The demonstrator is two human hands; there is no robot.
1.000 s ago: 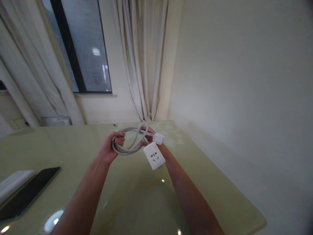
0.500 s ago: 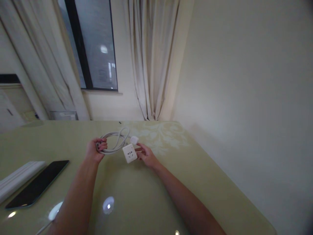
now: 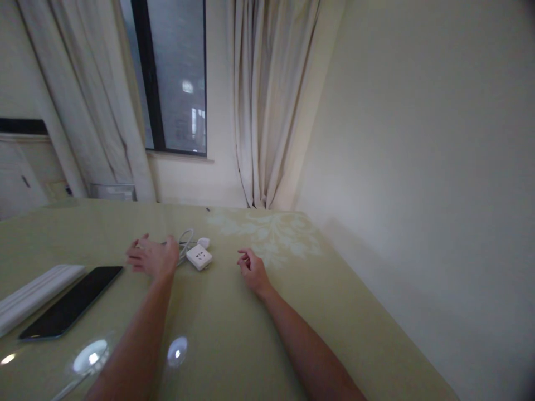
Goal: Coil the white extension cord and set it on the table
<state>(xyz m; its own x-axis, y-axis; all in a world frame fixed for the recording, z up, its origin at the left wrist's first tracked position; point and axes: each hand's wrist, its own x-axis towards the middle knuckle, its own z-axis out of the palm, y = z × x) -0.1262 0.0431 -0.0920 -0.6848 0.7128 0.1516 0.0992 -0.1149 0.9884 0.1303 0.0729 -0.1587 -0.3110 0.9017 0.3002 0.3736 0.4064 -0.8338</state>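
Note:
A white extension cord lies on the table, its square socket block (image 3: 199,257) facing up and its white plug (image 3: 204,243) just behind. The grey-white cable (image 3: 186,236) loops to the left of the block, partly hidden by my left hand (image 3: 154,257). That hand is open with fingers spread, slightly blurred, in front of the coil; whether it touches the cable I cannot tell. To the right of the block, my right hand (image 3: 253,272) hovers apart from it, fingers loosely bent and holding nothing.
A dark flat tablet-like slab (image 3: 73,303) and a long white case-like object (image 3: 37,292) lie on the left of the glossy green table (image 3: 234,345). A tiny dark item (image 3: 208,209) sits near the far edge. A wall (image 3: 409,167) borders the right side.
The extension cord, held up by both hands before, now rests on the table. My left hand has let go and spread its fingers; my right hand has come away from the socket block.

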